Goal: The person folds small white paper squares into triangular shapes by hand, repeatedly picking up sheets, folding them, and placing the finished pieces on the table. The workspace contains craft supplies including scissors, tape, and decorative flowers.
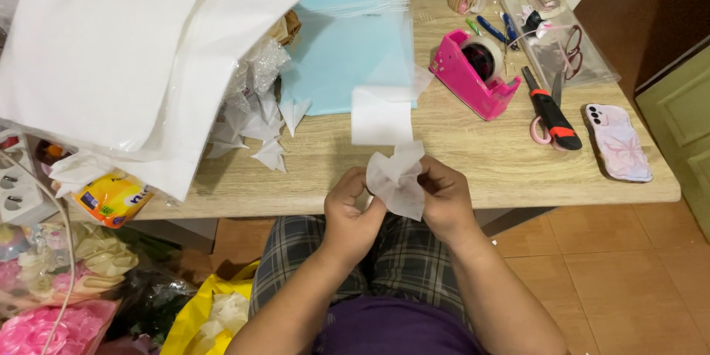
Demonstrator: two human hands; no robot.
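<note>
The white tissue piece [397, 183] covers the fingertips of both the left hand [349, 211] and right hand [444, 200]. At eleven o'clock, white paper sheets [111, 52] hide the bench [473, 163] corner and run off the top edge.

Scissors [551, 112] between dispenser [477, 74], phone [618, 140]

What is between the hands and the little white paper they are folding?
Nothing visible. The left hand and the right hand both pinch the white paper piece directly, just past the near edge of the wooden table.
</note>
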